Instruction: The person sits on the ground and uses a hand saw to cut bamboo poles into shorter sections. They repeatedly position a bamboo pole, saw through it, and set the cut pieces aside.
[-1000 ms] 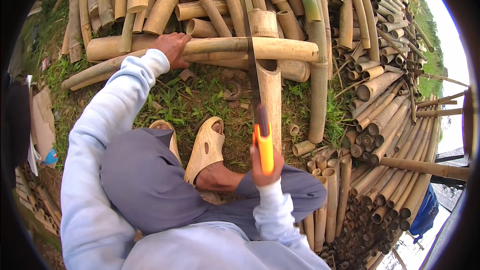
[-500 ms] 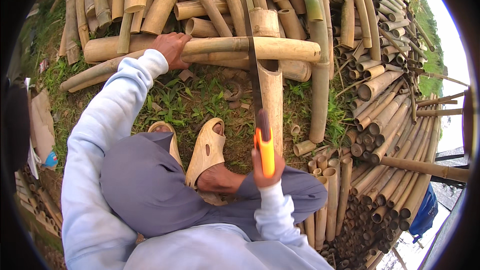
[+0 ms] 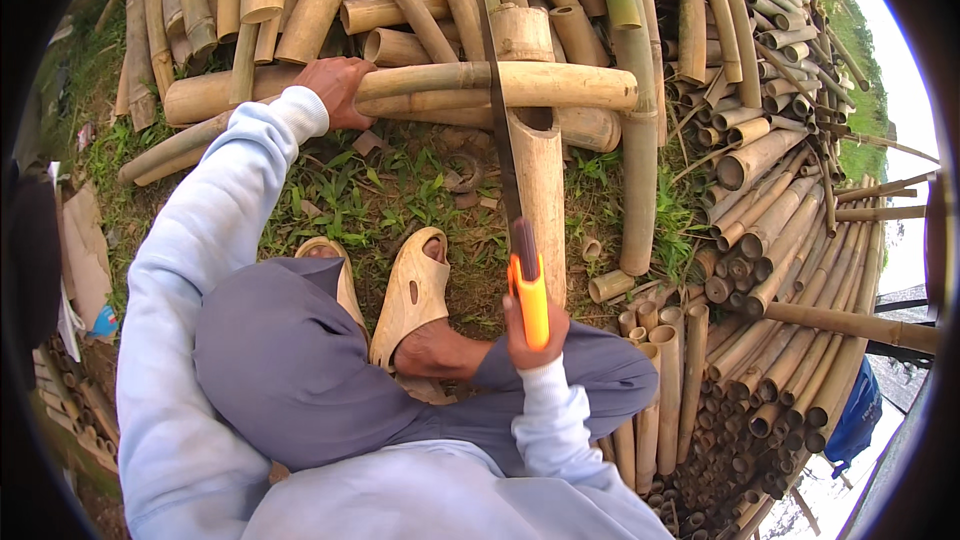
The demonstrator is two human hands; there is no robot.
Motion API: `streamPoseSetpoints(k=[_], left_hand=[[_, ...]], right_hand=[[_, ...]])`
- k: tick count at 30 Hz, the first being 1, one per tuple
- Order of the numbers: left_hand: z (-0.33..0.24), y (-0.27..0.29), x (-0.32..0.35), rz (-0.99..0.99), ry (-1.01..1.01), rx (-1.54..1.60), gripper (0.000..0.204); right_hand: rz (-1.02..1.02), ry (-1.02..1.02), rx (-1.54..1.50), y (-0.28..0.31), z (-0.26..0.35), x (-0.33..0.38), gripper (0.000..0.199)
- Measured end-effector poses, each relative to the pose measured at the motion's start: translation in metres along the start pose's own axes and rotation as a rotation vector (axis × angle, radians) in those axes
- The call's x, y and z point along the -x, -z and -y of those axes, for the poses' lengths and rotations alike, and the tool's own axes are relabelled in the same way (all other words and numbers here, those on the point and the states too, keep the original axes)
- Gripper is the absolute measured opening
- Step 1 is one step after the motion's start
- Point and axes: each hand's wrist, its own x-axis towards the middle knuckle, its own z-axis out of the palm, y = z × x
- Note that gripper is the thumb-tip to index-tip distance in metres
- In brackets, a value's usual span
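My right hand point(image 3: 533, 335) is wrapped round the orange handle of a handsaw point(image 3: 508, 165). Its long dark blade points away from me and lies across a bamboo pole point(image 3: 575, 86) that runs left to right. My left hand point(image 3: 340, 90) grips this pole to the left of the blade, fingers closed over it. Under the pole, close to the blade, stands a thick bamboo post point(image 3: 540, 205) with an open, notched top. How deep the blade sits in the pole, I cannot tell.
Cut bamboo pieces point(image 3: 320, 10) are heaped beyond the pole. Stacked bamboo point(image 3: 780, 240) fills the right side, with short upright tubes point(image 3: 665, 380) near my right knee. My sandalled feet rest on grassy ground point(image 3: 350, 180). A blue cloth or bag point(image 3: 855, 425) hangs at the far right.
The view has shifted slightly. Both hands keep their grips, and the saw blade stays across the pole at nearly the same spot.
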Motion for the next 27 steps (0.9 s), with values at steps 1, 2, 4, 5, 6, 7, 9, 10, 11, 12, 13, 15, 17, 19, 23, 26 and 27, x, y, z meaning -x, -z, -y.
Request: streamPoseSetpoints(k=[1, 2, 4, 5, 6, 7, 9, 10, 11, 12, 13, 15, 17, 19, 23, 26, 27], left_hand=[[-0.005, 0.001, -0.004, -0.003, -0.028, -0.013, 0.072], [-0.008, 0.003, -0.004, 0.009, -0.019, -0.013, 0.072], [-0.008, 0.007, -0.002, 0.035, 0.022, -0.006, 0.073], [0.0, 0.006, 0.001, 0.051, 0.031, 0.007, 0.074], [0.0, 0.01, 0.001, 0.052, 0.028, -0.011, 0.072], [0.001, 0.013, 0.0, 0.048, 0.03, -0.027, 0.07], [0.01, 0.003, 0.005, 0.012, -0.007, -0.012, 0.066], [0.01, 0.001, 0.002, 0.018, -0.004, -0.006, 0.066], [0.008, 0.001, 0.004, 0.029, -0.006, 0.002, 0.065], [0.009, 0.005, 0.004, 0.027, -0.005, 0.006, 0.064], [0.012, -0.001, 0.002, -0.003, -0.045, -0.002, 0.063], [0.001, 0.006, -0.005, 0.033, -0.033, 0.009, 0.069], [-0.008, 0.011, -0.007, 0.056, -0.02, 0.003, 0.073], [-0.004, 0.013, -0.001, 0.079, 0.014, -0.002, 0.074], [0.007, 0.006, 0.003, 0.054, 0.006, 0.023, 0.073], [0.003, 0.005, 0.003, 0.041, -0.02, 0.043, 0.073], [0.003, 0.005, 0.002, 0.037, -0.019, 0.049, 0.073]], right_hand=[[0.04, -0.052, 0.001, -0.007, -0.002, -0.034, 0.009], [0.0, -0.055, -0.06, -0.017, 0.0, -0.057, 0.015], [-0.018, 0.004, -0.057, -0.022, -0.004, -0.053, 0.012], [0.022, -0.035, -0.016, -0.015, 0.0, -0.034, 0.011], [0.047, -0.062, 0.023, -0.011, 0.005, -0.02, 0.011], [0.003, -0.031, -0.027, -0.007, 0.008, 0.006, 0.02], [-0.004, -0.003, -0.014, 0.013, 0.02, 0.067, 0.036], [0.004, -0.004, 0.045, 0.019, 0.025, 0.078, 0.043], [-0.011, 0.029, 0.048, 0.016, 0.022, 0.072, 0.043], [-0.028, 0.074, 0.051, 0.01, 0.015, 0.054, 0.043], [-0.043, 0.12, 0.053, 0.004, 0.01, 0.032, 0.043], [-0.005, 0.038, 0.017, -0.016, 0.007, -0.04, 0.01], [-0.084, 0.1, -0.114, -0.033, 0.006, -0.077, 0.013], [-0.005, -0.029, -0.092, -0.027, -0.002, -0.049, 0.009], [-0.022, -0.013, -0.009, 0.006, 0.027, 0.055, 0.033], [-0.062, 0.037, 0.045, 0.004, 0.021, 0.055, 0.033], [-0.02, -0.001, 0.027, -0.001, 0.006, 0.031, 0.024]])
